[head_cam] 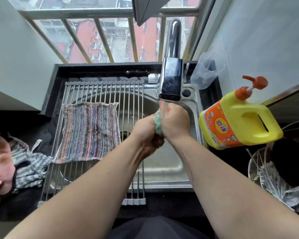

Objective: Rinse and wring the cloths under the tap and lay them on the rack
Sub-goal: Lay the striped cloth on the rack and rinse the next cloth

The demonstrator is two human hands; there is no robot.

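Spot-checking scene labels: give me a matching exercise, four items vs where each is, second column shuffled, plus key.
Items
1. striped cloth
2. green cloth
3. jug
4. cloth pile

Places
A. standing right of the sink
B. gripped by left hand and right hand under the tap
C. heaped on the counter left of the sink
D. spread flat on the rack

Pairs: 1-D, 2-B, 3-A, 4-C
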